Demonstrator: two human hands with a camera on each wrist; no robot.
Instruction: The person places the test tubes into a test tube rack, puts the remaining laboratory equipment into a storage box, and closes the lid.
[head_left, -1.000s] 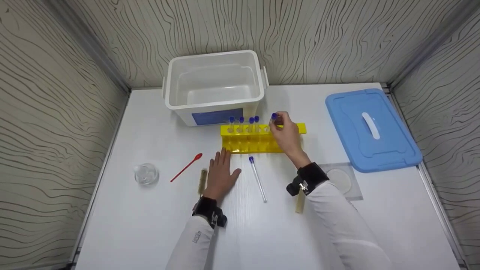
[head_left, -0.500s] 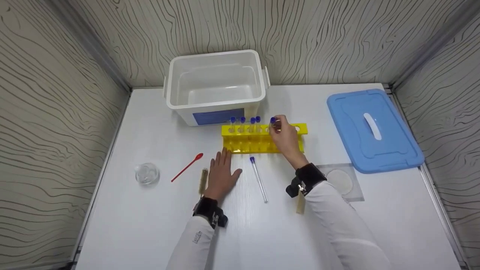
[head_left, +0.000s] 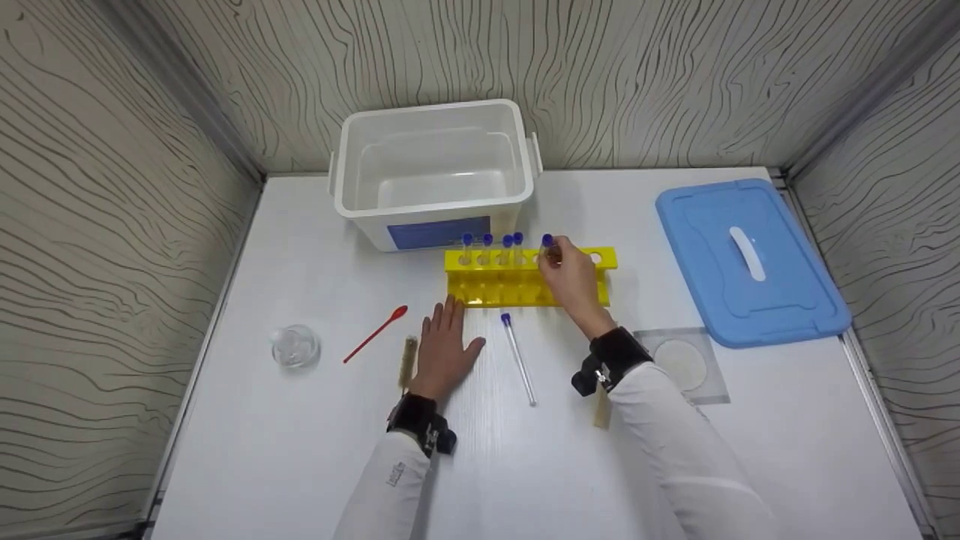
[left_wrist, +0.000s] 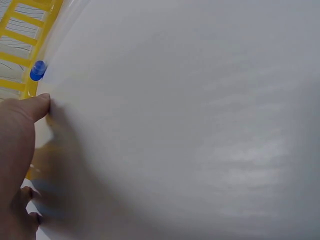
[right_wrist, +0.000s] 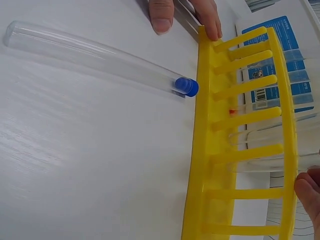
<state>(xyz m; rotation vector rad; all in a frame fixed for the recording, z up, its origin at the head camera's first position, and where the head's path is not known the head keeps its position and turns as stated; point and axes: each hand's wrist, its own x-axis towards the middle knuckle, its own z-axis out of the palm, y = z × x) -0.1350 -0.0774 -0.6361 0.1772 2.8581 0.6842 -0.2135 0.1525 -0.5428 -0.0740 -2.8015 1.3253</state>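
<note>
Head view: the right hand [head_left: 572,276] pinches a blue-capped tube [head_left: 547,241] at 1 o'clock from the yellow rack's [head_left: 529,289] middle. Its lower end is hidden, so lowering it slowly and upright seems wisest. The left hand [head_left: 441,352] lies flat, fingers straight, at the rack's 8 o'clock corner; a loose tube [head_left: 519,361] lies at 6 o'clock.

Left wrist view: that loose tube's cap [left_wrist: 37,70] sits at 10 o'clock.

Right wrist view: at 1 o'clock a left finger touches the rack; light pressure there should steady it.
</note>
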